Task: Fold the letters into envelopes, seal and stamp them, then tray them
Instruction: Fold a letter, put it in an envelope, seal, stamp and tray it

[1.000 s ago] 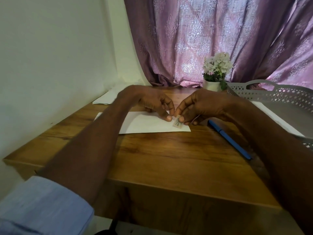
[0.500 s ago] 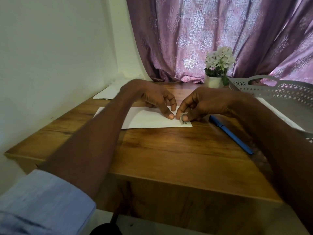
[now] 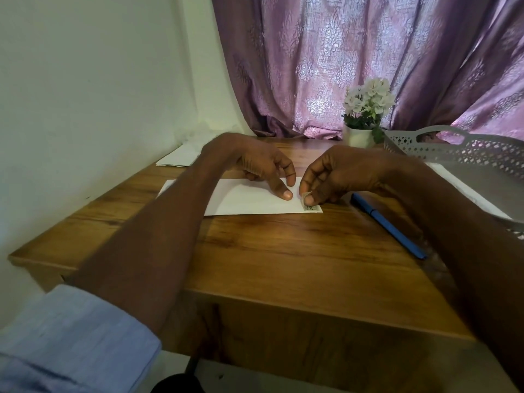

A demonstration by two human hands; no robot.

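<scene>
So on the wooden desk, the grey perforated plastic tray at the right looks like it already has white paper in it, and a few more white sheets wait at the far left. The white paper envelope lies flat mid-desk, apparently sealed. Left hand presses it down, index finger straight; right hand fingers pinch the small stamp onto its near right corner. Stamping's nearly done, traying still left.
</scene>
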